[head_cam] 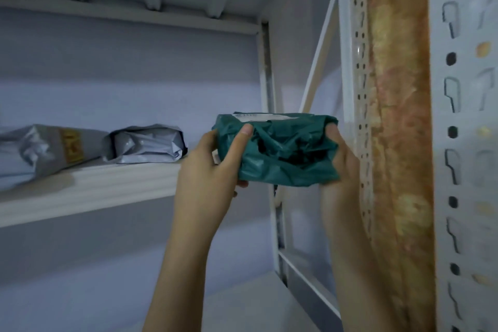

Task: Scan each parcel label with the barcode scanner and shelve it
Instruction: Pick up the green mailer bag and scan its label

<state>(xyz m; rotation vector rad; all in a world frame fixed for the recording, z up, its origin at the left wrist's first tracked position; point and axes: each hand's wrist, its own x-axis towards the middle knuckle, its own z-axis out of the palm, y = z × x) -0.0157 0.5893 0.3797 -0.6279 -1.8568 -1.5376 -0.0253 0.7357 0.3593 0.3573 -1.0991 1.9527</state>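
Note:
A crumpled green parcel (pixel 283 152) with a white label along its top edge is held up in front of the white shelf (pixel 94 186), at the shelf's right end. My left hand (pixel 207 170) grips its left side, thumb on the front. My right hand (pixel 341 170) grips its right side from behind. Two grey parcels lie on the shelf: one (pixel 149 144) near the middle, another (pixel 40 153) at the left. No barcode scanner is in view.
White perforated rack uprights (pixel 458 143) stand close on the right, with a mottled orange-brown surface (pixel 398 116) between them. A diagonal brace (pixel 318 62) crosses behind the green parcel. A higher shelf (pixel 129 12) runs overhead. A lower shelf level (pixel 242 302) shows below.

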